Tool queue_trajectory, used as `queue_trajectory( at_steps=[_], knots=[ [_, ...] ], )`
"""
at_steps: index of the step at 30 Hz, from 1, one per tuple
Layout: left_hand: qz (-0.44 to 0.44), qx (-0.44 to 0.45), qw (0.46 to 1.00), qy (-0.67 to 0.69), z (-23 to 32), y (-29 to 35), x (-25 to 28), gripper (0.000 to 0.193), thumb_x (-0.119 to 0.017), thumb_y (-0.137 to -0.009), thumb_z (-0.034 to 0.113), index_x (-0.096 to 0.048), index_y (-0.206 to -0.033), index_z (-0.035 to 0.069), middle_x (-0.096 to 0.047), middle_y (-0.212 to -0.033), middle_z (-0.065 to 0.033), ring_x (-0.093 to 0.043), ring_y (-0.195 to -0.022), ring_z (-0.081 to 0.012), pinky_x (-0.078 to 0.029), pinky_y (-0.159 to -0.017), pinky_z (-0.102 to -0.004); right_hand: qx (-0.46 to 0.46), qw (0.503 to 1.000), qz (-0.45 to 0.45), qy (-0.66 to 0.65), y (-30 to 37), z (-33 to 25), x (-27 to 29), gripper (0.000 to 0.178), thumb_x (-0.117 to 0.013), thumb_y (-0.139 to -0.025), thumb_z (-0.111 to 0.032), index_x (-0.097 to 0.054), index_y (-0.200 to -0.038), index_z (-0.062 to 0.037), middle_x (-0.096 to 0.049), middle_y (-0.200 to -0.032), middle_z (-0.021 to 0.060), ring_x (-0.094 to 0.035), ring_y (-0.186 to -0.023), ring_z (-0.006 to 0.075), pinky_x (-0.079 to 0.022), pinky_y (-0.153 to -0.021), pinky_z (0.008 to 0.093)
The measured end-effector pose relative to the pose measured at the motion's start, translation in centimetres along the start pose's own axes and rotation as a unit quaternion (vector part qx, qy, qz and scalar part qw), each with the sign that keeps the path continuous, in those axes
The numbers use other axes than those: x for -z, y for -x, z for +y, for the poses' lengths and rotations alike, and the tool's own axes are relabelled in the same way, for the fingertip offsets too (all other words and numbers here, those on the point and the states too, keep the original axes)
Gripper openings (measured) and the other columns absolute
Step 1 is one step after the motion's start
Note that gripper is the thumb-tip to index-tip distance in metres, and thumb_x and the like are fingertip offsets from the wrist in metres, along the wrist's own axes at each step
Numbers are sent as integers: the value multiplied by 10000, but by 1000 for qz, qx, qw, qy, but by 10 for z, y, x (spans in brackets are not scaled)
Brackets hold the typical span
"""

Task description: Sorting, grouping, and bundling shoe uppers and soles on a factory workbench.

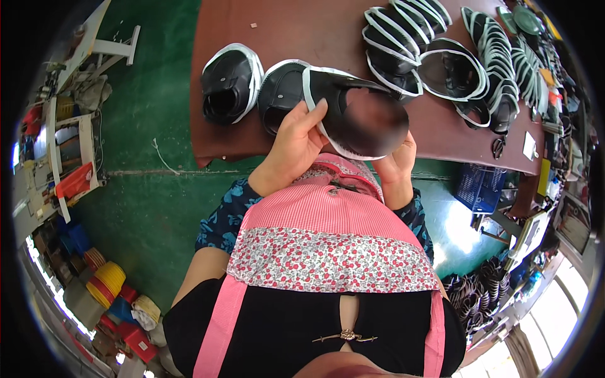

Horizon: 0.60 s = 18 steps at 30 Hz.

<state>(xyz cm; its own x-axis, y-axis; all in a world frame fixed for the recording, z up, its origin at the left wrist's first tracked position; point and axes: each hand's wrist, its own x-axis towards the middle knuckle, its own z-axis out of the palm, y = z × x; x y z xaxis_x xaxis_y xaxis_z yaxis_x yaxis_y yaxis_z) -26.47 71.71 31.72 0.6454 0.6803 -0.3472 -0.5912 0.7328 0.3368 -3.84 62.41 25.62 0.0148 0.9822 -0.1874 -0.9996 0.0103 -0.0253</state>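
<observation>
Between my two hands is a black shoe upper with a white edge, raised over the near edge of the table. My left hand grips its left side, the thumb on top of the white rim and the fingers underneath. At the right end, my right hand holds it from below, with part of the fingers hidden behind it. A blurred patch covers the right part of the upper. Just left of it lie another black upper, partly covered, and a further black upper with white trim.
On the brown table, stacked uppers and a long overlapping row lie to the right. Scissors are near the table's right front edge. A blue crate stands below. Yellow baskets are at lower left.
</observation>
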Motion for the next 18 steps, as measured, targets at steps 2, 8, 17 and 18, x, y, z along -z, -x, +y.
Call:
queue_trajectory(
  at_steps=[2,8,17,18],
  knots=[
    [65,-27,997,26,3,-6,8,311,-576,-1173,194,-623,-1428,21,-734,-1384,-114,-719,-1270,-219,-558,-1144,-414,-2,993,96,-73,-2,5,7,454,-408,-1168,-222,-647,-1486,-5,-543,-1676,190,-504,-1560,322,-325,-1325,554],
    [106,-4,994,-24,10,0,59,345,-599,-1157,173,-599,-1459,6,-698,-1400,-110,-701,-1282,-252,-550,-1156,-412,-92,992,-27,-79,-17,17,-1,483,-385,-1202,-228,-543,-1580,28,-536,-1664,230,-483,-1573,345,-315,-1348,524],
    [13,-350,498,-794,-18,42,62,410,-898,-848,287,-721,-1109,24,-732,-1096,-142,-716,-948,-354,-566,-801,-445,-172,943,77,274,-34,50,26,452,-580,-1106,-137,-564,-1501,84,-717,-1398,192,-715,-1275,312,-535,-1159,484],
    [13,-349,498,-794,-20,44,73,410,-898,-848,287,-721,-1109,24,-732,-1096,-142,-716,-948,-354,-566,-801,-445,-214,932,58,286,-39,50,18,438,-608,-1073,-115,-604,-1479,50,-734,-1355,156,-726,-1224,275,-551,-1122,435]
  ],
)
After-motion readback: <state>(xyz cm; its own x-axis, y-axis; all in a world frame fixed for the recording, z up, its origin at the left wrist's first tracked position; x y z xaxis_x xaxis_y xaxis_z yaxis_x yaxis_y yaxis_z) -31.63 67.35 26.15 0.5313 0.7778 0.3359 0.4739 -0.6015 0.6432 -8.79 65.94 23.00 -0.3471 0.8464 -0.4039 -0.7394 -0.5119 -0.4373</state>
